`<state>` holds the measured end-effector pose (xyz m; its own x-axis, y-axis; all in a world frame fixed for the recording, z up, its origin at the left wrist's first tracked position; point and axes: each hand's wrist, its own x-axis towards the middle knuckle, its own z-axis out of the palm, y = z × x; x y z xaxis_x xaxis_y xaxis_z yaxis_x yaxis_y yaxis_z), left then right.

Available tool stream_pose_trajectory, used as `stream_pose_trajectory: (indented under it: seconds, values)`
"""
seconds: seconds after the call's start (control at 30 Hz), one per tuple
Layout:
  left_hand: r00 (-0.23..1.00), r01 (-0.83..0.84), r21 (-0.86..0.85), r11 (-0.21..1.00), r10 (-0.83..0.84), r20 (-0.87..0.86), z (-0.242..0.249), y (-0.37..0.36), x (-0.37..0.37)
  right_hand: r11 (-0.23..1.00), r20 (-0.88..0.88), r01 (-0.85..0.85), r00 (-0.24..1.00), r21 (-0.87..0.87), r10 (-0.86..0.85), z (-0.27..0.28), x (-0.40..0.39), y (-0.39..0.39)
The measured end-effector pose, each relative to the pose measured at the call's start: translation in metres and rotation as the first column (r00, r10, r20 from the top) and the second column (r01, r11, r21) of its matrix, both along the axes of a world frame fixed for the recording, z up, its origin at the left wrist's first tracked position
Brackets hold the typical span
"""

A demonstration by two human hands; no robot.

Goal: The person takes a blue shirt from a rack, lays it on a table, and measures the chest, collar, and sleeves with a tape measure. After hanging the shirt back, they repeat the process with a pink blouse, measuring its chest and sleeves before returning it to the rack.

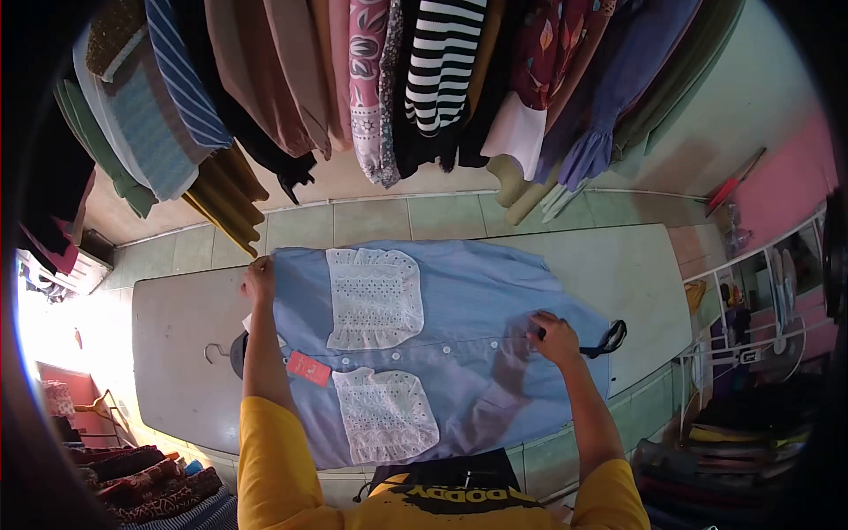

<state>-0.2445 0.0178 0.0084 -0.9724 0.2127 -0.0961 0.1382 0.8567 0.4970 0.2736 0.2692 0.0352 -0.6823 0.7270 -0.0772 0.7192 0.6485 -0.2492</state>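
Covering most of the middle of the pale table [181,309], the blue garment [468,309] lies front up, neck end toward the table's left end, reaching close to the far and near edges. The left hand [259,281] is nearly closed, fingers and thumb pinching the cloth at the garment's far left corner. The right hand [556,336] is partly curled over the cloth toward the right end; something dark shows at its fingertips, and whether it is gripped cannot be told.

Principal risk, in my judgement: a sharp pull by the left hand could skew the button row [397,356] and crease the cloth, since only that corner is clearly gripped. The hanger hook [215,353] projects from the neck end and could catch the cloth if the garment were turned. The red tag [309,368] lies loose on the front and could bend or become trapped in a fold. The frilled edges of the white lace panels [376,299] could curl under if dragged. The black looped item [609,338], beside the garment's right end, could snag the hem; its attachment cannot be determined.
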Motion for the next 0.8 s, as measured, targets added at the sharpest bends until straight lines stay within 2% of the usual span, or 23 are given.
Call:
stream_pose_trajectory:
  seconds: [0.03, 0.1, 0.13, 0.17, 0.2, 0.27, 0.33, 0.37, 0.4, 0.43, 0.47, 0.5, 0.57, 0.67, 0.73, 0.77, 0.8]
  values:
    - [1.000, -0.001, 0.007, 1.000, 0.001, 0.004, -0.006, 0.001, 0.003, 1.000, 0.004, -0.001, 1.000, 0.007, 0.001, 0.004, -0.008, 0.010]
    - [0.943, -0.031, -0.142, 0.989, -0.019, -0.334, -0.024, -0.001, 0.013, 0.955, -0.087, 0.195, 0.980, 0.223, -0.180, 0.021, -0.033, 0.030]
    - [0.943, -0.026, -0.141, 0.990, -0.022, -0.331, -0.023, -0.005, 0.021, 0.922, -0.165, 0.230, 0.969, 0.311, -0.186, 0.024, -0.039, 0.047]
    - [0.934, 0.089, -0.187, 0.978, -0.147, -0.324, -0.019, -0.008, 0.030, 0.879, -0.242, 0.270, 0.953, 0.394, -0.184, 0.023, -0.045, 0.065]
    - [0.910, 0.203, -0.233, 0.951, -0.271, -0.314, -0.016, -0.012, 0.037, 0.878, -0.191, 0.264, 0.961, 0.398, -0.203, 0.021, -0.049, 0.082]
    - [0.914, 0.265, -0.226, 0.937, -0.319, -0.252, -0.020, -0.021, 0.045, 0.876, -0.140, 0.261, 0.965, 0.406, -0.222, 0.012, -0.059, 0.106]
    - [0.912, 0.322, -0.213, 0.923, -0.363, -0.192, -0.022, -0.025, 0.047, 0.890, 0.158, 0.324, 0.908, 0.321, -0.387, 0.004, -0.070, 0.118]
    - [0.924, 0.310, -0.157, 0.938, -0.336, -0.185, -0.021, -0.025, 0.046, 0.888, 0.153, 0.324, 0.909, 0.325, -0.387, 0.004, -0.076, 0.119]
    - [0.935, 0.296, -0.101, 0.950, -0.310, -0.175, -0.020, -0.024, 0.045, 0.864, 0.192, 0.476, 0.844, 0.162, -0.501, 0.003, -0.083, 0.119]
    - [0.935, 0.293, -0.099, 0.951, -0.307, -0.178, -0.020, -0.023, 0.042, 0.791, 0.253, 0.612, 0.765, 0.000, -0.592, 0.002, -0.088, 0.119]
    - [0.948, 0.273, -0.097, 0.957, -0.284, -0.141, -0.016, -0.021, 0.040, 0.766, 0.327, 0.639, 0.739, -0.062, -0.590, 0.005, -0.091, 0.120]
    - [0.960, 0.252, -0.097, 0.963, -0.261, -0.103, -0.014, -0.020, 0.038, 0.769, 0.325, 0.637, 0.741, -0.063, -0.587, 0.002, -0.092, 0.124]
    - [0.966, 0.235, -0.064, 0.970, -0.240, -0.097, -0.017, -0.019, 0.033, 0.758, 0.390, 0.624, 0.756, -0.189, -0.525, -0.011, -0.090, 0.135]
    - [0.973, 0.210, -0.045, 0.977, -0.213, -0.084, -0.013, -0.018, 0.034, 0.803, 0.438, 0.555, 0.790, -0.217, -0.428, -0.042, -0.082, 0.164]
    - [0.976, 0.199, -0.058, 0.978, -0.203, -0.078, -0.011, -0.016, 0.036, 0.917, 0.409, 0.362, 0.872, -0.169, -0.269, -0.063, -0.076, 0.201]
    - [0.976, 0.199, -0.063, 0.978, -0.204, -0.075, -0.011, -0.017, 0.036, 0.814, 0.090, 0.576, 0.809, 0.072, -0.580, -0.035, -0.085, 0.186]
    - [0.976, 0.199, -0.068, 0.978, -0.204, -0.074, -0.012, -0.018, 0.034, 0.587, -0.294, 0.782, 0.623, 0.211, -0.725, 0.009, -0.097, 0.164]
